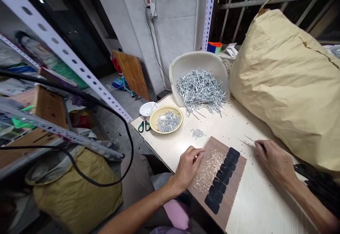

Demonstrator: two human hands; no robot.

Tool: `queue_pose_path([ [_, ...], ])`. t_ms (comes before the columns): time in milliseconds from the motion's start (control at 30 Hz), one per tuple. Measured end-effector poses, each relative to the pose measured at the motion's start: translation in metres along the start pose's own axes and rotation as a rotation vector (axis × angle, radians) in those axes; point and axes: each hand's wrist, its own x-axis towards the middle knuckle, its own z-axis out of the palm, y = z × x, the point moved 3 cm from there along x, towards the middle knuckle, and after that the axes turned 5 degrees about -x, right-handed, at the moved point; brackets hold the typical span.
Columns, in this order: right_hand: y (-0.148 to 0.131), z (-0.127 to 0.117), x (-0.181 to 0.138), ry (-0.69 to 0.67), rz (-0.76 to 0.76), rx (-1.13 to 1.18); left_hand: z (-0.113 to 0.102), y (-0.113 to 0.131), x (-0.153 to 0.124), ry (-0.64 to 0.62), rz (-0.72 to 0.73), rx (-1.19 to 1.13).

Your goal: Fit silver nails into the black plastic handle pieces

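My left hand [188,166] is above the left edge of a brown board [237,188], its thumb and fingers drawn together. Whatever may be between those fingertips is too small to make out. A row of black rounded pads [220,184] lies on the board, beside a patch of pale worn flecks [209,168]. To the right, my right hand [275,159] is closed around a thin pointed tool [249,138] with a dark handle. Its tip points left over the table. A small pile of shiny metal pieces [198,133] lies just beyond the board.
A tilted white tub [174,74] spills long metal pins [200,89]. Near the table's left edge are a yellow bowl [153,123] of small metal pieces, a white bowl [146,110] and green-handled scissors [144,125]. A large tan sack [289,85] and black pieces [318,188] occupy the right.
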Motion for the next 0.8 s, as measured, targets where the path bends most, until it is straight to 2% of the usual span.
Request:
queue_pose_path([
  [133,-0.014,-0.018,-0.018,0.021,0.047,0.107,-0.022,-0.003,-0.017,-0.029,-0.015,0.074],
  [233,-0.046,-0.048,-0.032,-0.014,0.118,0.248,-0.026,0.001,-0.032,-0.024,-0.010,0.076],
  [267,-0.057,-0.055,-0.034,-0.033,0.148,0.232,-0.026,0.001,-0.032,-0.010,-0.007,0.085],
  [333,-0.068,-0.058,-0.031,-0.073,0.206,0.180,-0.020,0.001,-0.025,0.006,0.007,0.100],
  [433,-0.070,-0.059,-0.033,-0.094,0.265,0.238,-0.002,0.011,-0.012,-0.069,0.048,0.069],
  [533,-0.072,-0.076,-0.056,-0.094,0.331,0.285,0.012,0.029,-0.012,-0.129,0.088,0.011],
  [600,-0.071,-0.089,-0.076,-0.078,0.379,0.319,0.017,0.033,-0.011,-0.122,0.095,-0.002],
  [667,-0.067,-0.099,-0.094,-0.036,0.414,0.339,0.015,0.025,-0.004,-0.062,0.082,0.045],
  [800,-0.066,-0.104,-0.111,0.047,0.467,0.320,0.004,-0.016,0.014,0.048,0.127,0.272],
])
